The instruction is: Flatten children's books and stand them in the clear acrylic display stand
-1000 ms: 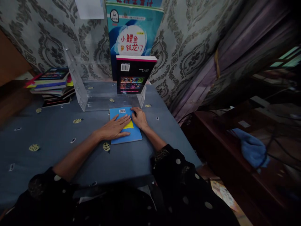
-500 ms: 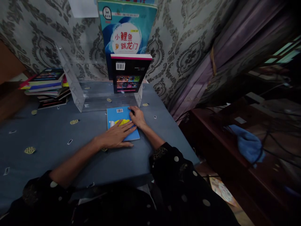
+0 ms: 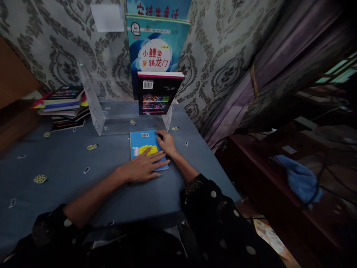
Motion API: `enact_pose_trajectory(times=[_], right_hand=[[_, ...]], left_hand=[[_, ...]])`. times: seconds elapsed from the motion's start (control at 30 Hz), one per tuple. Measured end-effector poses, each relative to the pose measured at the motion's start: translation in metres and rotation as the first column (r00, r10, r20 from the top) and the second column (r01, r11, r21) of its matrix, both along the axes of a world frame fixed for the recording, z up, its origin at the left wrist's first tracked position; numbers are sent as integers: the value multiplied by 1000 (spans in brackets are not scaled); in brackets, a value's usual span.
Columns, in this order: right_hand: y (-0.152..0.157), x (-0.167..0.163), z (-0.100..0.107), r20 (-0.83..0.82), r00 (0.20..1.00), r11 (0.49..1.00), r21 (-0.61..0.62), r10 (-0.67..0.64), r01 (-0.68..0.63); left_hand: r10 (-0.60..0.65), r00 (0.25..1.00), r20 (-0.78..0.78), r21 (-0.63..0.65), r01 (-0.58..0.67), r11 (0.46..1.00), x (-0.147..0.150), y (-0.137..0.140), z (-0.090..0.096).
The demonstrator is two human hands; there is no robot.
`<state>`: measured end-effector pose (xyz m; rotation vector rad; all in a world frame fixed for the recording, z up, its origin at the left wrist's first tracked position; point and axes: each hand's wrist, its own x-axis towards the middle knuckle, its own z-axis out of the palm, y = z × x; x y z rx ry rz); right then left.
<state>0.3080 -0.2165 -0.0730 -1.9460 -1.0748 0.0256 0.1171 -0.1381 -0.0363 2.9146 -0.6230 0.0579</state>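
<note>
A blue book [image 3: 136, 140] with a barcode and a yellow patch lies flat on the table, just in front of a clear acrylic stand. My left hand [image 3: 145, 166] rests across its lower part, palm down with fingers spread, hiding that area. At the book's upper right edge is my right hand [image 3: 166, 143], its fingers curled in and closed on the edge. Behind, a black book [image 3: 156, 89] with a pink top edge stands upright in the acrylic stand [image 3: 122, 125]. A teal book [image 3: 156, 41] with Chinese characters rises behind the black one.
A stack of books [image 3: 65, 106] sits at the table's back left. Patterned curtain [image 3: 217, 59] hangs behind the table [image 3: 111, 201]. To the right, a dark red wooden surface [image 3: 251, 167] holds a blue cloth [image 3: 301, 178] and cables.
My view has shifted slightly, so the scene sits lower and further right. The left hand has slid a little right and toward me over the blue book. My right hand stays at its edge.
</note>
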Motion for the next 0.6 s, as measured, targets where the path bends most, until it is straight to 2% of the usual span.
enact_pose_trajectory(times=[0.6], right_hand=[[0,4,-3,17,999,1000,3,31,-31]], left_hand=[[-14,1000,24,-2,14,1000,1,-1,0]])
